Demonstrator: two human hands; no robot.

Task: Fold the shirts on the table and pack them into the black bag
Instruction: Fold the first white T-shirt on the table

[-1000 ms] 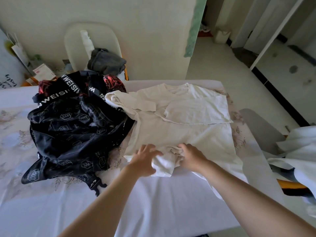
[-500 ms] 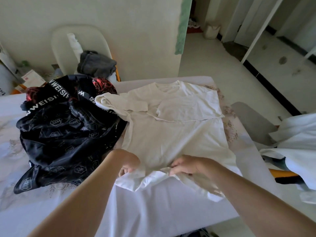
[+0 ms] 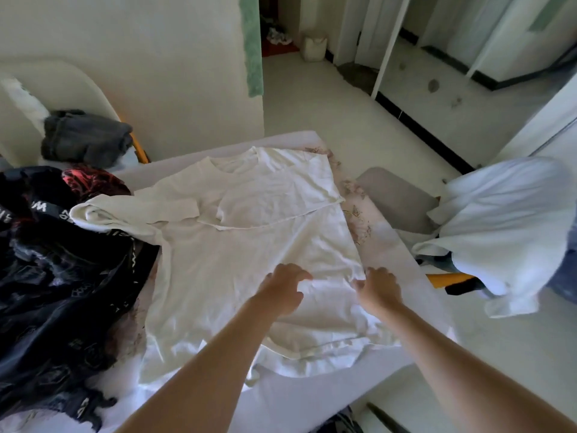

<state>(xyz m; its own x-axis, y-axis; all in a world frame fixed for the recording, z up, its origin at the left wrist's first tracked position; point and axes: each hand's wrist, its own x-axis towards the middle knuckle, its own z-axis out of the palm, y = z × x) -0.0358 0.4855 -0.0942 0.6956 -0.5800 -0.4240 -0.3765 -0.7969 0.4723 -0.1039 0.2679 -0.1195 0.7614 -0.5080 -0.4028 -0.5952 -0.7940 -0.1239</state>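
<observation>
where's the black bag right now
In the head view the black bag lies crumpled on the left side of the table, right beside the white shirt, whose sleeve rests on it.

A white shirt [image 3: 249, 245] lies spread on the table [image 3: 312, 401], 1 sleeve draped onto the black bag [image 3: 62, 276] beside it. The left hand [image 3: 282, 290] rests curved-fingered on its lower half; the right hand [image 3: 379, 289] curls at its right edge.

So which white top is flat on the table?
The cream-white cotton T-shirt spread beside the black patterned bag; the other white garment hangs over a chair at right.
</observation>
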